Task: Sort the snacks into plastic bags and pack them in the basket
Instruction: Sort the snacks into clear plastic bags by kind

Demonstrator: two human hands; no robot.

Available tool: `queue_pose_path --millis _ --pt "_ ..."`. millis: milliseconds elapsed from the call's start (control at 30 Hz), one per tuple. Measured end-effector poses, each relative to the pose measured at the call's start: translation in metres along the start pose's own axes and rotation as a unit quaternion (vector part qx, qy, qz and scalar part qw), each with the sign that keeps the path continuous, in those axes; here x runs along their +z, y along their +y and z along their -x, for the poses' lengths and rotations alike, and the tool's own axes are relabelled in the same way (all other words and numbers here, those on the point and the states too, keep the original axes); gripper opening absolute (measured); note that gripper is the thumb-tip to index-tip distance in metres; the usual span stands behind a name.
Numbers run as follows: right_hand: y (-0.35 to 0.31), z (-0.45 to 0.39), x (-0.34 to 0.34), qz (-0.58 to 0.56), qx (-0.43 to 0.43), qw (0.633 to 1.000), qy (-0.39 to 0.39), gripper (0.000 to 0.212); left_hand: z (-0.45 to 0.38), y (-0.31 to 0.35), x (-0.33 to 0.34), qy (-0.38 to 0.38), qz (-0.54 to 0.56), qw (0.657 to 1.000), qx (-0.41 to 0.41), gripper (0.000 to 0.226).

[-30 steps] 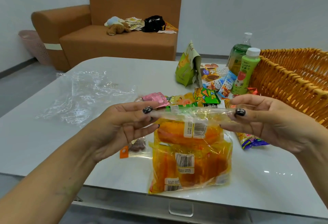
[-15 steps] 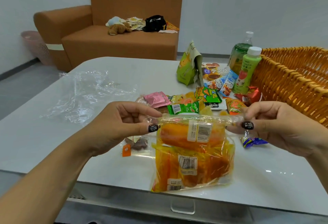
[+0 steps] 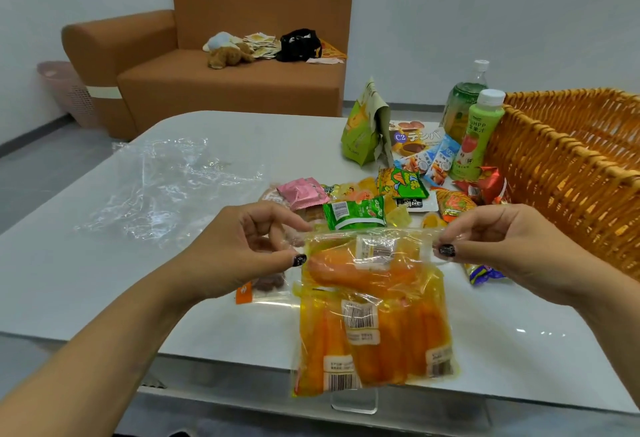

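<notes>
A clear plastic bag [image 3: 372, 312] of orange snack packs hangs between the hands over the surface [image 3: 69, 280]. Left hand [image 3: 242, 249] and right hand [image 3: 502, 246] each pinch a top corner; the basket [image 3: 571, 166] stands just beyond the right hand.

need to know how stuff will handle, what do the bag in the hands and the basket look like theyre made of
Bag: thin clear plastic film, glossy; it wrinkles, shines, and the orange snack packs show through.
Basket: woven orange-brown strands, probably wicker or rattan, possibly a plastic imitation; the plaited rim and gaps in the weave show.
</notes>
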State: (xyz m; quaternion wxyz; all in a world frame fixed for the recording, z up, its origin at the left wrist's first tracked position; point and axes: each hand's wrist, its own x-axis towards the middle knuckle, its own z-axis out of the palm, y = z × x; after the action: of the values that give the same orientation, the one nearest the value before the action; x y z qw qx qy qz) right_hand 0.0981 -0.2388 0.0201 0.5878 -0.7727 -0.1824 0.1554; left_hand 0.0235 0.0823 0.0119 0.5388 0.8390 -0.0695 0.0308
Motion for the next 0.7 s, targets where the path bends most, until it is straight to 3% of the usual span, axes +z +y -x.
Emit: queue_pose_path --millis 100,133,233,600,700 --pt "0.009 -0.004 0.011 -0.022 0.031 0.999 0.013 0.012 -0.002 -0.007 0.005 0.025 -0.034 0.999 -0.015 0.034" --pt "0.014 -0.005 0.016 -0.02 0.041 0.999 0.02 0.008 -0.002 -0.01 0.006 0.029 -0.041 0.998 -0.023 0.034" --pt "0.03 -0.007 0.028 -0.001 0.065 0.997 0.039 0.025 -0.002 -0.021 0.009 0.024 -0.029 0.998 -0.055 0.035" --pt "0.048 0.004 0.063 0.179 -0.011 0.973 0.143 0.03 0.001 -0.05 0.02 0.026 -0.121 0.983 -0.134 0.022" --pt "0.048 0.004 0.068 0.198 -0.009 0.968 0.154 0.03 0.0 -0.048 0.025 0.064 -0.192 0.971 -0.124 0.037"
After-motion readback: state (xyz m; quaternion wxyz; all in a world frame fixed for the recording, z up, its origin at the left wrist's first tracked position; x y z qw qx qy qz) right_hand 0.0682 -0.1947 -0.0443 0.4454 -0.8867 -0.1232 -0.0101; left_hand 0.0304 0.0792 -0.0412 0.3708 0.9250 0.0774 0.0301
